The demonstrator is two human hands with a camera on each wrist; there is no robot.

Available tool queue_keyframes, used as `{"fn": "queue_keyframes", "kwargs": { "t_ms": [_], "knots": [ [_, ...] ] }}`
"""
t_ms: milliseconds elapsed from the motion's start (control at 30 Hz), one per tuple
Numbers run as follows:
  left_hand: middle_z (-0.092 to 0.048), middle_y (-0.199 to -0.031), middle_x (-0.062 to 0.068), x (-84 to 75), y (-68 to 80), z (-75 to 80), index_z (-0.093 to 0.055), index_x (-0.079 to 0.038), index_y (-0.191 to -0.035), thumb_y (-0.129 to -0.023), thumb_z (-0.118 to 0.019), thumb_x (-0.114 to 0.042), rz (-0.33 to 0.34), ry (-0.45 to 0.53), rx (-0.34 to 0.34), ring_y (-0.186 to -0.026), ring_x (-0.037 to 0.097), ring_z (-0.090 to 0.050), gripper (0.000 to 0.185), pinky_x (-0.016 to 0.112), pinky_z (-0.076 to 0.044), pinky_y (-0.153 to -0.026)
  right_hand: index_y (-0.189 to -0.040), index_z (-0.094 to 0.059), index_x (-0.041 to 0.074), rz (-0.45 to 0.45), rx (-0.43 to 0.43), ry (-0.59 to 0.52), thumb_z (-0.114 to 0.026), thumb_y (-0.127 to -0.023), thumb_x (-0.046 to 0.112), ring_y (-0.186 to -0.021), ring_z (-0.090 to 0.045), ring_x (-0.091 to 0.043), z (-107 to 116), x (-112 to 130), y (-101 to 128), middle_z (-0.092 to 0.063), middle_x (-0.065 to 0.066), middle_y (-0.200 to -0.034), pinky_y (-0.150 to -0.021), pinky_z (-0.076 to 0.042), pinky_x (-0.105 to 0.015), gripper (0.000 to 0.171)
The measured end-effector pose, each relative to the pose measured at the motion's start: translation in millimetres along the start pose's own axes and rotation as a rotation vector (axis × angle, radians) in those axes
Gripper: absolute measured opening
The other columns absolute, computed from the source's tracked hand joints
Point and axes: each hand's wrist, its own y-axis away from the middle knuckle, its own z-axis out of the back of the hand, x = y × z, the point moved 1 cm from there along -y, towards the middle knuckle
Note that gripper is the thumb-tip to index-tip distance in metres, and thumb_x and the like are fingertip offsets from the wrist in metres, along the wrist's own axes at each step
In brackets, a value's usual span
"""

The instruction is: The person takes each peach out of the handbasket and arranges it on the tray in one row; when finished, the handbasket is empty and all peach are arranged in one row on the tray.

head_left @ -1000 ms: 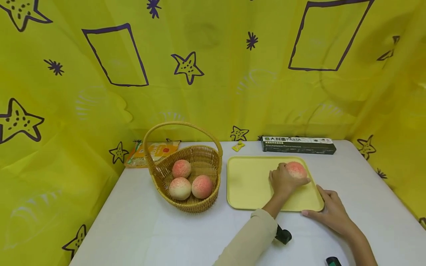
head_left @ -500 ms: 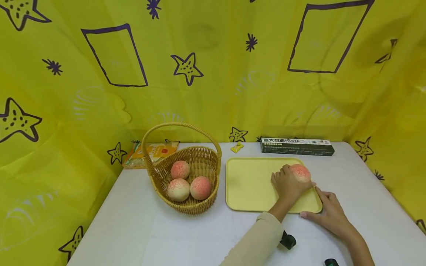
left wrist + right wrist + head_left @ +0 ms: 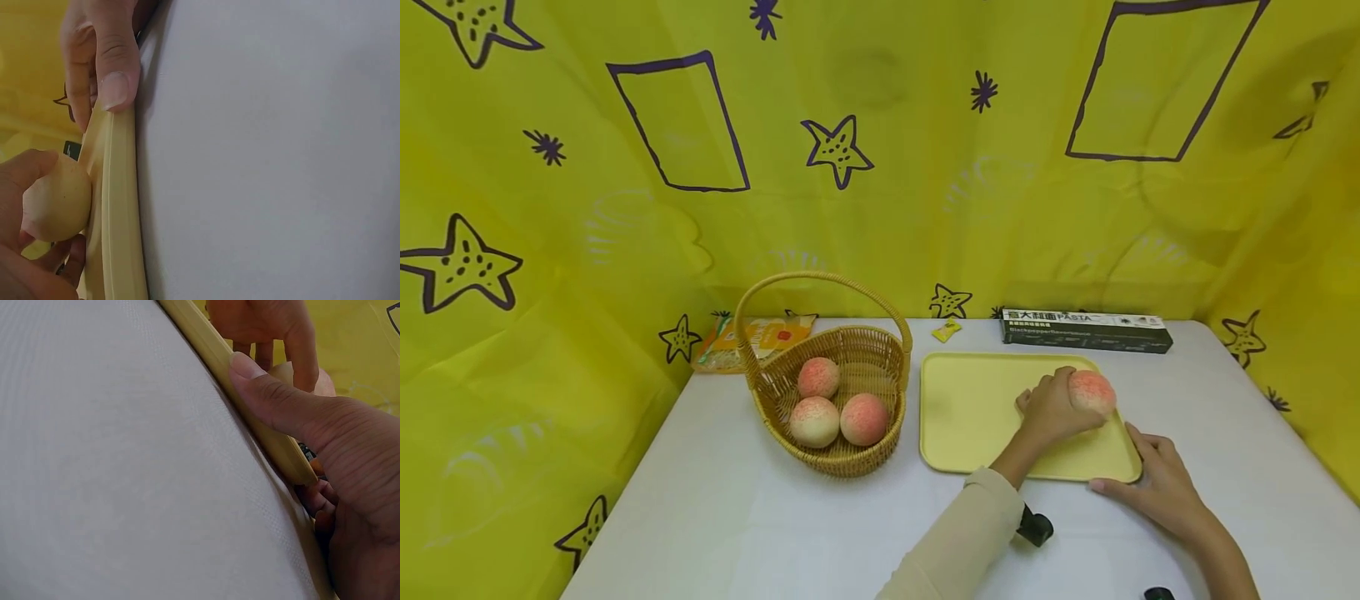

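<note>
While the left hand (image 3: 1051,410) curls its fingers (image 3: 31,172) round a peach (image 3: 1092,392), holding it at the right end of the yellow tray (image 3: 970,400), I read the right hand (image 3: 1157,487) as a brace: its thumb (image 3: 269,394) presses the tray's near right corner rim, probably to keep the light tray from sliding on the white table (image 3: 737,517). The peach sits low over the tray floor; whether it touches the floor I cannot tell, since the palm covers its underside. Three more peaches (image 3: 838,400) lie in the wicker basket (image 3: 850,458) just left of the tray, apart from it. Behind stand a dark pasta box (image 3: 1086,329), a small yellow wrapper (image 3: 946,330) and an orange packet (image 3: 760,337), partly screened by the basket handle. The right hand's other fingers fold under the tray corner in the right wrist view, too shadowed for me to say whether they grip the rim. Both wrist views crop the tray to an edge.
</note>
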Motion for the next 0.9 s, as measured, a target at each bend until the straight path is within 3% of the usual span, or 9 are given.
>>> {"fn": "queue_keyframes", "kwargs": {
  "t_ms": [267, 533, 900],
  "knots": [
    [-0.063, -0.11, -0.018, -0.6, 0.7, 1.8, -0.054, -0.032, -0.13, -0.069, -0.084, -0.047, -0.006, 0.054, -0.018, -0.094, -0.003, -0.056, 0.07, 0.028, -0.026, -0.078, -0.153, -0.009, -0.007, -0.024, 0.018, 0.001, -0.078, -0.081, 0.042, -0.118, -0.033, -0.055, 1.5, 0.3, 1.2, -0.027, -0.042, -0.132, -0.09, -0.032, -0.069, 0.111],
    [-0.065, -0.113, -0.018, -2.9, 2.4, -3.3, -0.055, -0.035, -0.129, -0.067, -0.083, -0.055, -0.006, -0.018, -0.059, -0.095, 0.0, -0.059, 0.071, 0.031, -0.026, -0.08, -0.152, -0.012, -0.009, -0.008, -0.004, 0.0, -0.079, -0.079, 0.04, -0.116, -0.034, -0.053, 0.9, 1.6, 1.9, -0.03, -0.04, -0.129, -0.089, -0.033, -0.066, 0.11],
    [-0.064, -0.105, -0.021, -7.3, 1.5, -12.5, -0.054, -0.041, -0.125, -0.062, -0.083, -0.063, 0.024, -0.123, -0.127, -0.088, 0.004, -0.057, 0.072, 0.034, -0.029, -0.083, -0.153, -0.013, -0.006, 0.004, -0.018, -0.011, -0.08, -0.079, 0.039, -0.116, -0.035, -0.052, -0.4, -0.2, 3.9, -0.031, -0.039, -0.13, -0.09, -0.033, -0.065, 0.109]
  ]
}}
